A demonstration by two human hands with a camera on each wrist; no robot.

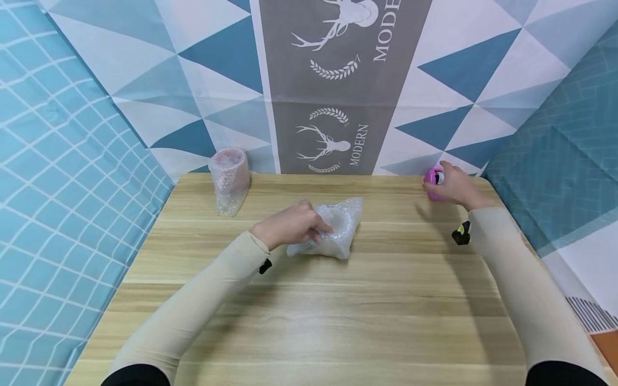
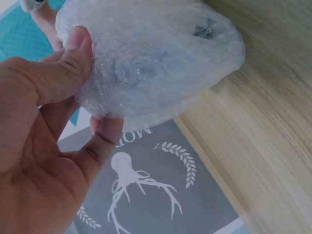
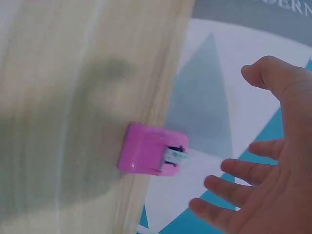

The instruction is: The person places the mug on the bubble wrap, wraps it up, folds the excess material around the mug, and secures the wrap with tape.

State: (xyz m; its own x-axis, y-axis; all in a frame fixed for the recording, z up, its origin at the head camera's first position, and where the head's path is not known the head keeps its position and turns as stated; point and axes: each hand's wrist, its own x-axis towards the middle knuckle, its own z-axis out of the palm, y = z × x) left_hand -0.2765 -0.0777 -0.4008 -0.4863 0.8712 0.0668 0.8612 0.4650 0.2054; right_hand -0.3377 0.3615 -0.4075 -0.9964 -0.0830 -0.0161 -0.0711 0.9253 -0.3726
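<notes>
A bubble-wrapped bundle lies in the middle of the wooden table; what is inside is hidden by the wrap. My left hand pinches its near left side. In the left wrist view the thumb is on one face of the bubble-wrapped bundle, with fingers behind and below its edge. At the far right edge of the table stands a small pink object with a white and black part. My right hand reaches toward it. The right wrist view shows the fingers spread, apart from the pink object.
Another bubble-wrapped thing, roughly cylindrical, stands at the far left of the table. A patterned cloth hangs behind the table's back edge. Blue cloths hang on both sides. Each wrist wears a small black device.
</notes>
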